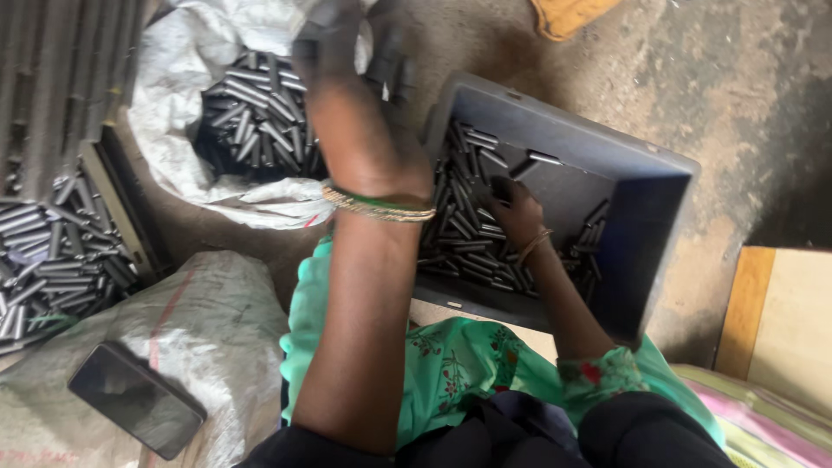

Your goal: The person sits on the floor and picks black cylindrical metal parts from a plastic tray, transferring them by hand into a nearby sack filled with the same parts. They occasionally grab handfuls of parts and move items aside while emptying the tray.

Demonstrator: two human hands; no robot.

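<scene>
Down from the head camera, the person's right hand lies inside the dark grey plastic crate, fingers curled loosely over the heap of short steel pins that fills its left half; whether any pin is actually pinched between the fingers I cannot tell, since the knuckles hide them. That crate is tipped toward the person's lap, which looks like why the pins have slid to the near-left corner and left the far right floor bare. The left hand is raised high toward the top edge, blurred and dark; it seems closed around something, perhaps a few pins, but the blur leaves that uncertain. It hangs over the white woven sack, whose mouth is rolled open to show more of the same pins inside. Green and gold bangles ring the left wrist. Farther left, another tray of pins sits on the concrete floor. A black phone rests flat on a stuffed sack beside the left arm, well clear of the hands. The raised left forearm blocks part of the crate's left wall
</scene>
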